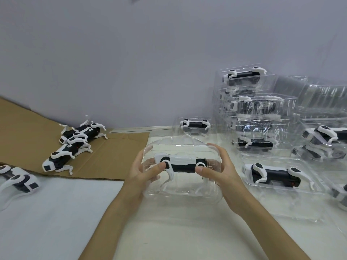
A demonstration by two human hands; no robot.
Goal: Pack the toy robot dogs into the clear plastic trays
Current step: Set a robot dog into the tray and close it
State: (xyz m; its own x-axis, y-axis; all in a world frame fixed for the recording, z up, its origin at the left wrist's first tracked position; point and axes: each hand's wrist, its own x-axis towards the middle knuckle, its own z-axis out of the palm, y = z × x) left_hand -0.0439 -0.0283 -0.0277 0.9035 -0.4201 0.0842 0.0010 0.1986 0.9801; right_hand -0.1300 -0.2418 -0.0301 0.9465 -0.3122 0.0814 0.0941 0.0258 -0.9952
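Gripping a clear tray (180,196) by its two short ends at mid-table (169,231), left hand (144,171) and right hand (219,171) apart, fingers curled round the tray walls. Pressing both thumbs onto a dog (183,165) lying on its side inside that tray. Hard to tell whether fully seated, with the legs blurred behind glare on the plastic.

At left, on cardboard (112,156), loose dogs (62,158) in a tangle, legs overlapping and hard to count. At the near left edge, an edge dog (20,182), partly cut off by the frame.

Just right of the held tray, a packed tray (277,188) with its own dog showing clearly. Farther right, a stack (257,107) of packed trays, contents smeared by reflections. Beyond the hands, a far tray (195,125), small and dim. At the right edge, more trays (324,139), cut off.
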